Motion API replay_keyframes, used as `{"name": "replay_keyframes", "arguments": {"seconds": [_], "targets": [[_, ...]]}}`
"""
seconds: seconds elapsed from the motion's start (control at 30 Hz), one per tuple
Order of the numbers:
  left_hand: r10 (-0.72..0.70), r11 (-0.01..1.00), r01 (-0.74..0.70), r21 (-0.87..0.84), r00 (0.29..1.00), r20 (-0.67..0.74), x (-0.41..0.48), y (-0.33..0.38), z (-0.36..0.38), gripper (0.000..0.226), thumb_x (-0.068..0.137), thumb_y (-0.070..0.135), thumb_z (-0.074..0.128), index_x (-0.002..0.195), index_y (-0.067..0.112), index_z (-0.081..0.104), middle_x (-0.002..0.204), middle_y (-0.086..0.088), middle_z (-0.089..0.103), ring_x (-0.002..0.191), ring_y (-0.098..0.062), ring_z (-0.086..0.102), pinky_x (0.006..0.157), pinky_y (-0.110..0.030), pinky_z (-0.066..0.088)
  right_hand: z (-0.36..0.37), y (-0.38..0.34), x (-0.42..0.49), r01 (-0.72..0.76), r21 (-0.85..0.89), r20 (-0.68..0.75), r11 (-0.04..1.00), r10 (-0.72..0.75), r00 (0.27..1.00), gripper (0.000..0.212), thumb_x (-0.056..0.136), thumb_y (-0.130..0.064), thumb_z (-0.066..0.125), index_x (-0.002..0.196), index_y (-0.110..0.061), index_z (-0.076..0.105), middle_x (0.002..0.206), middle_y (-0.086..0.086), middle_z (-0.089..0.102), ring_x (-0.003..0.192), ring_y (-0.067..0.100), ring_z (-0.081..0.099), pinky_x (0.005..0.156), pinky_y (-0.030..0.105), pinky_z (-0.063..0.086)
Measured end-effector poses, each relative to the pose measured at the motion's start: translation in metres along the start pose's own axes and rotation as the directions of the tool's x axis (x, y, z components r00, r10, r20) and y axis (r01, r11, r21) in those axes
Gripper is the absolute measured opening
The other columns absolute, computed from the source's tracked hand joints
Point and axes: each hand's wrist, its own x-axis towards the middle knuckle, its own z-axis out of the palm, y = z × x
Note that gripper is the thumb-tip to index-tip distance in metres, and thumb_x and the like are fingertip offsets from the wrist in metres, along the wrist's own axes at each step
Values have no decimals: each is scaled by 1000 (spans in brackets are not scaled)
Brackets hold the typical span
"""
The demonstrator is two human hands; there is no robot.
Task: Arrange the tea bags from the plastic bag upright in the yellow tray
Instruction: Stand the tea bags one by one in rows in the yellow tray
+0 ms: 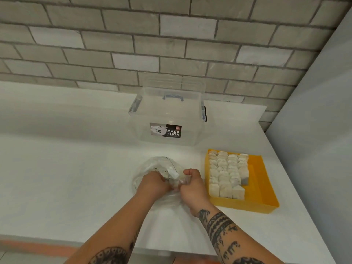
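- Against a wall (171, 44) of grey and white bricks stands a big white desk (66, 178). It fills most of the view.
- On the right, a plain pale grey panel (314, 130) stands up beside the desk.
- Down at the bottom left, past the front edge of the desk, a strip of orange floor (38, 248) shows.
- At the back of the desk, close to the wall, sits a see-through box (167, 115) with its lid on. The lid has a blue handle (173, 96). A dark label (165, 130) on the front reads "CASA BOX". Nothing shows inside the box.
- In front of the box and to the right lies the yellow tray (262, 187), flat on the desk.
- Inside the tray, the tea bags (226, 176) stand up straight in four rows, packed side by side. They fill the left part of the tray. The right part shows bare yellow.
- Just left of the tray, in front of the box, the plastic bag (162, 164) lies on the desk. It is clear and crumpled. Something white shows through it near the top, but what it is cannot be told.
- Both hands are on the bag, close together.
- The left hand (152, 184) has its fingers curled into the crumpled plastic and grips it.
- The right hand (192, 187) is balled like a fist and grips the bag too, just beside the left hand and near the left wall of the tray.
- Both forearms reach in from the bottom, and both have dark tattoos.
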Motion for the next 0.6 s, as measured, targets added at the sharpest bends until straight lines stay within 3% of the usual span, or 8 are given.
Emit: {"name": "replay_keyframes", "arguments": {"seconds": [0.07, 0.2, 0.33, 0.43, 0.53, 0.6], "targets": [[-5, 1000, 6, -29, 1000, 19, 0, -2, 0, 45, 80, 24, 75, 50, 20, 42, 48, 7, 40, 50, -13, 40, 54, -27, 32, 1, 2, 0, -7, 19, 1, 1000, 7, 1000, 40, 90, -4, 59, 119, -29, 48, 103, -6, 54, 88, 10, 59, 78, 31, 55], [-26, 979, 25, -202, 1000, -6, -4, -9, -7, 10, 81, 10, 70, 77, 17, 64, 75, 1, 64, 69, -17, 58, 69, -33, 50, 4, 3, 2, 17, 15, 9, 1000, -17, 1000, 37, 90, -13, 62, 117, -34, 47, 109, -4, 58, 90, 11, 61, 79, 32, 56], [-54, 869, 3, -494, 995, -89, -4, -19, -26, 13, 89, 5, 67, 96, 15, 72, 91, -6, 73, 77, -20, 67, 78, -36, 57, 0, -6, 5, 41, -22, 39, 999, -40, 998, 36, 92, -17, 63, 120, -32, 47, 105, -4, 57, 83, 8, 59, 68, 25, 53], [-75, 707, 13, -707, 996, -57, -1, -27, -41, 11, 97, 4, 61, 103, 6, 70, 94, -13, 72, 81, -26, 68, 82, -43, 61, -3, -15, 5, 74, -110, 112, 991, -62, 992, 38, 92, -21, 64, 125, -30, 47, 109, -6, 53, 83, 2, 55, 64, 19, 47], [-13, 501, 25, -865, 1000, 21, 1, -32, -52, 15, 104, 4, 50, 101, 0, 64, 90, -15, 67, 77, -24, 65, 80, -44, 61, -4, -26, 6, 98, -232, 124, 968, -71, 990, 42, 91, -26, 65, 129, -28, 47, 118, -2, 50, 92, 8, 57, 78, 25, 50], [-19, 312, 62, -948, 998, 58, 0, -34, -57, 19, 105, 3, 44, 96, 4, 61, 84, -10, 62, 72, -21, 59, 74, -40, 58, -3, -33, 9, 171, -402, 56, 900, -162, 985, 41, 91, -28, 65, 129, -26, 50, 128, 0, 44, 111, 16, 52, 92, 29, 47]]}}
